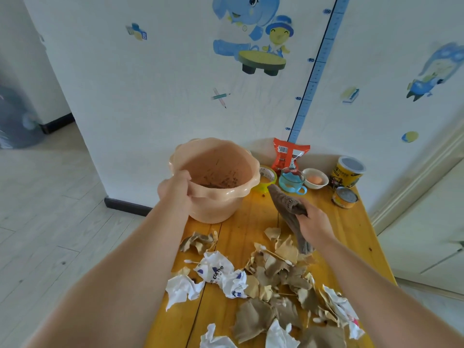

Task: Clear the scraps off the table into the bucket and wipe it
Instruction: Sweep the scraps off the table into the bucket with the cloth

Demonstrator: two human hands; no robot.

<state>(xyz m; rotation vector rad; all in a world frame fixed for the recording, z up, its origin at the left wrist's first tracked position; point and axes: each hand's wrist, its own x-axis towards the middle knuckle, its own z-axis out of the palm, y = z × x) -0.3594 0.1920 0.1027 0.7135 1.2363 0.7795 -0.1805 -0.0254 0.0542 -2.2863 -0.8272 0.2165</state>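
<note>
Fingers (pixel 187 180) of the left hand (pixel 175 190) grip the wavy rim of the bucket (pixel 221 172), and the right hand (pixel 313 219) is closed around a brown cloth (pixel 286 204). Smooth yellow wood makes the table (pixel 253 214). Its far left corner carries the peach plastic bucket. Scraps (pixel 273 272) of crumpled brown and white paper cover the near part. Behind stand a red packet (pixel 288 154), a yellow can (pixel 347 172), a bowl (pixel 315 178) and a blue cup (pixel 292 182).

Wood table (pixel 351 222) w/ scraps (pixel 276 272), cans (pixel 345 197), bowl (pixel 315 178).

White stickered wall (pixel 155 96), pale floor (pixel 45 209)
</note>
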